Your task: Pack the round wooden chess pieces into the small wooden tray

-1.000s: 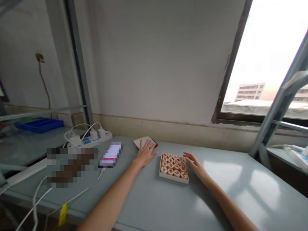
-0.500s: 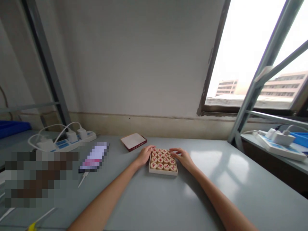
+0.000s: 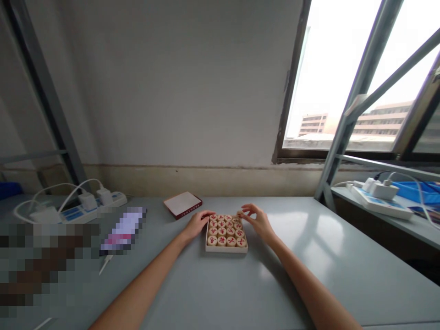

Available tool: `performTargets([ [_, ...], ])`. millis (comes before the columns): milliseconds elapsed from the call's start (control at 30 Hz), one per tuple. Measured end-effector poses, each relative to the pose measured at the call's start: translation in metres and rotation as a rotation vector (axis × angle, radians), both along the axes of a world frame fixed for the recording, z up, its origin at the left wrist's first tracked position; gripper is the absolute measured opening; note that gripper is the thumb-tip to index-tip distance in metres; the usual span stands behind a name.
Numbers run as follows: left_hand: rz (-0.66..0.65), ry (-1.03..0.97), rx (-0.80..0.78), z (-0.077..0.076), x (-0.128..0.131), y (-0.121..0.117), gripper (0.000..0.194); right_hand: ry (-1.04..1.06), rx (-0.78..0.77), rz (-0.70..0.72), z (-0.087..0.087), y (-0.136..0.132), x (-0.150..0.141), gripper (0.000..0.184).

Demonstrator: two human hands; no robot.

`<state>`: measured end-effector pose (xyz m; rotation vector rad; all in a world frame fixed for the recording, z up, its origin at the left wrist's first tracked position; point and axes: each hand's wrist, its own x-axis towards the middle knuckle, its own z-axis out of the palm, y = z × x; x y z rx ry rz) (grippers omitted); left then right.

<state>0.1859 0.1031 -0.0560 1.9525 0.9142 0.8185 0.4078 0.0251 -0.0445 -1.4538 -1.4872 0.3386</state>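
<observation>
fingers (image 3: pixel 250 208) of the right hand (image 3: pixel 261 225) are drawn narrow, thumb and forefinger pinching one round, pale wooden piece (image 3: pixel 239 214) at the back right corner of a shallow white box (image 3: pixel 227 250); the spot right beneath it is hard to make out. the left hand (image 3: pixel 195 224) lies against the box's left edge, its fingertips reaching the back left corner; whether it grips or merely rests there, i cannot tell. inside the box, round pieces (image 3: pixel 222 231) with red characters on top sit in rows, four across along the front edge. the box stands flat on a grey table (image 3: pixel 213 288), nearer the back edge than the front. behind the left hand, close to the table's back edge, lies a red-sided lid (image 3: pixel 184 204) with its white face up, apart from the box. farther left is a phone (image 3: pixel 123 227), its screen blurred into squares, with a white cable (image 3: pixel 106 262) at its near end. toward the back left corner a white power strip (image 3: pixel 77 213) carries plugs and looping cords. beyond the table's right edge, a second power strip (image 3: pixel 381 201) and a blue tray (image 3: pixel 415 191) rest on another surface. a grey wall (image 3: pixel 182 91) rises along the back edge, with a bright window (image 3: pixel 330 91) to the right behind slanting metal bars (image 3: pixel 347 117).
</observation>
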Motion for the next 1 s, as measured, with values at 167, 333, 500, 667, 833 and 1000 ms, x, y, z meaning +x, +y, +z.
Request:
performTargets([
  [167, -0.001, -0.021, 0.019, -0.002, 0.000, -0.001, 0.029, -0.094, -0.190, -0.285, -0.003, -0.002, 0.031, 0.021],
  [333, -0.011, -0.027, 0.028, -0.005, 0.001, 0.000, 0.029, -0.398, -0.148, -0.601, 0.002, -0.012, 0.032, 0.030],
  [500, -0.018, -0.015, 0.056, -0.005, 0.000, 0.000, 0.027, -0.510, -0.086, -0.172, 0.015, -0.022, 0.008, 0.017],
  [667, -0.009, -0.002, 0.058, -0.001, -0.001, -0.002, 0.027, -0.571, -0.130, -0.044, 0.014, -0.028, -0.012, 0.010],
  [833, -0.016, 0.020, 0.058, 0.001, 0.000, -0.004, 0.027, -0.387, -0.162, -0.023, 0.016, -0.023, -0.008, 0.013],
  [1000, -0.006, -0.003, 0.060, -0.002, 0.000, -0.002, 0.028, -0.140, -0.255, 0.021, 0.012, -0.022, 0.019, 0.016],
])
